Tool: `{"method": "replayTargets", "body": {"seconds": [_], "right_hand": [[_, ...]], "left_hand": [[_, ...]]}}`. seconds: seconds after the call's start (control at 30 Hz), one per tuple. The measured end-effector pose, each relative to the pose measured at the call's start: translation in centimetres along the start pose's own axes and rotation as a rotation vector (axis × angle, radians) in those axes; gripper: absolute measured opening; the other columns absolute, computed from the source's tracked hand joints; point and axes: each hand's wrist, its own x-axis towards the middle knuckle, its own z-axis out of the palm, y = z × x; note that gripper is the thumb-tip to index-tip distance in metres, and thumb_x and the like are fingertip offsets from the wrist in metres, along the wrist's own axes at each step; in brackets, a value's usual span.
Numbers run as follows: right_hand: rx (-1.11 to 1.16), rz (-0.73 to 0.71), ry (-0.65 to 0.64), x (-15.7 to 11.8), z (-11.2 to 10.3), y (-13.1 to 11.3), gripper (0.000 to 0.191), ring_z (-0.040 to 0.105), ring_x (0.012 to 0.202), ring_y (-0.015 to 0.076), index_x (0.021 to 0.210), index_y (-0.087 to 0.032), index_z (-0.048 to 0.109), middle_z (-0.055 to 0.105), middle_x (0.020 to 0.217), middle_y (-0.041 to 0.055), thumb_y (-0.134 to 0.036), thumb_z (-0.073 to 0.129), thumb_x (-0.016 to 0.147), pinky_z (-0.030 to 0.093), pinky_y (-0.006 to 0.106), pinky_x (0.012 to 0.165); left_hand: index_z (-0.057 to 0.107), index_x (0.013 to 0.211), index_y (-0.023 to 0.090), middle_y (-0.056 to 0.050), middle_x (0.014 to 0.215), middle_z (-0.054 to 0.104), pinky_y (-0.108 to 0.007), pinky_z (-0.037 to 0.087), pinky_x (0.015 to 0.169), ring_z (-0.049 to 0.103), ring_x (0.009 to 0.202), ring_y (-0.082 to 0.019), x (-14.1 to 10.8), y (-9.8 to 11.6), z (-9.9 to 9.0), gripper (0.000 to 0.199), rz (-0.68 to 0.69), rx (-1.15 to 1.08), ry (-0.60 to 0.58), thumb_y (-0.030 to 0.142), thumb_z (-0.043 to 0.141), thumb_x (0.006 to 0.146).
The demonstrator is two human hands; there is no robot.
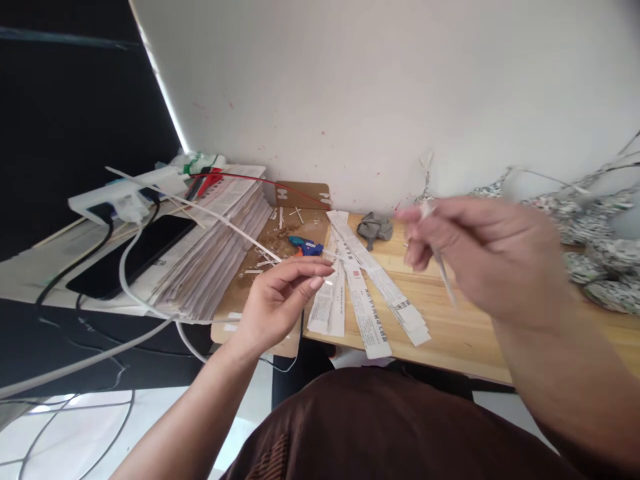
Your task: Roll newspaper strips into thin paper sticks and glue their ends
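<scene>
My left hand (280, 297) is closed, thumb near the fingers, around a long thin white paper stick (225, 221). The stick slants up and left over the newspaper stack, and a small pale tip shows at my fingertips. To the right, my right hand (470, 250) is raised and smeared by motion, its thumb and fingers pinched on a thin whitish paper stick (444, 277) that points down. Cut newspaper strips (367, 307) lie fanned out on the wooden table between and below my hands. A blue glue gun (309, 247) rests just beyond my left hand.
A tall stack of newspaper (215, 253) stands at left, bearing a black phone (133, 257) and a white power strip (125, 193) with cables. Cardboard with scraps (280, 223) and a grey crumpled thing (375, 228) lie behind. Woven paper pieces (605, 227) sit at right.
</scene>
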Motion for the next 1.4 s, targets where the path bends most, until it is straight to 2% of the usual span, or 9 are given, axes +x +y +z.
{"method": "replayTargets", "body": {"seconds": [0.1,0.2,0.43,0.6,1.2,1.4], "right_hand": [[-0.34,-0.055,-0.225,-2.1,0.0,1.1,0.018,0.062,0.065,0.0127,0.1,-0.025,0.073,0.071,0.084,0.0028,-0.022,0.063,0.086,0.05,0.025,0.058],[-0.458,-0.063,-0.318,-3.9,0.4,2.5,0.021,0.064,0.074,0.014,0.104,-0.025,0.071,0.072,0.087,0.0034,-0.023,0.057,0.089,0.05,0.025,0.065],[-0.519,-0.082,-0.271,-5.4,0.7,3.4,0.019,0.065,0.07,0.0132,0.102,-0.022,0.071,0.072,0.087,0.0037,-0.024,0.057,0.09,0.049,0.024,0.064],[-0.507,-0.069,-0.267,-5.7,1.0,3.1,0.019,0.066,0.073,0.0129,0.101,-0.021,0.071,0.073,0.087,0.0024,-0.022,0.057,0.09,0.05,0.023,0.07],[-0.503,-0.016,-0.275,-6.1,1.6,3.6,0.02,0.066,0.07,0.014,0.103,-0.024,0.071,0.073,0.085,0.0026,-0.028,0.055,0.091,0.051,0.026,0.068],[-0.509,-0.017,-0.296,-6.2,1.7,3.9,0.019,0.066,0.072,0.0132,0.1,-0.023,0.071,0.073,0.086,0.0019,-0.027,0.056,0.09,0.049,0.024,0.07]], "left_hand": [[0.073,0.094,0.023,-0.005,0.101,0.071,-0.035,0.046,0.097,0.063,0.101,-0.019,0.1,-0.5,0.6,0.015,0.064,0.099,0.037,0.02,0.063,0.083],[0.073,0.091,0.023,-0.004,0.095,0.071,-0.034,0.049,0.092,0.064,0.096,-0.017,0.0,-0.7,1.1,0.013,0.106,0.178,0.058,0.018,0.064,0.082],[0.07,0.09,0.022,-0.002,0.088,0.07,-0.03,0.05,0.083,0.064,0.088,-0.015,-0.4,0.6,2.4,0.013,0.208,0.347,0.105,0.014,0.064,0.081],[0.069,0.09,0.021,-0.002,0.088,0.069,-0.03,0.05,0.084,0.064,0.087,-0.015,-0.7,1.2,2.9,0.014,0.28,0.418,0.096,0.012,0.064,0.081],[0.069,0.091,0.022,-0.003,0.09,0.069,-0.031,0.052,0.081,0.064,0.087,-0.016,-1.0,1.0,3.1,0.014,0.285,0.496,0.033,0.013,0.062,0.083],[0.067,0.095,0.022,-0.003,0.091,0.068,-0.031,0.051,0.082,0.063,0.088,-0.016,-1.1,0.5,3.1,0.017,0.34,0.535,0.004,0.012,0.061,0.083]]}}
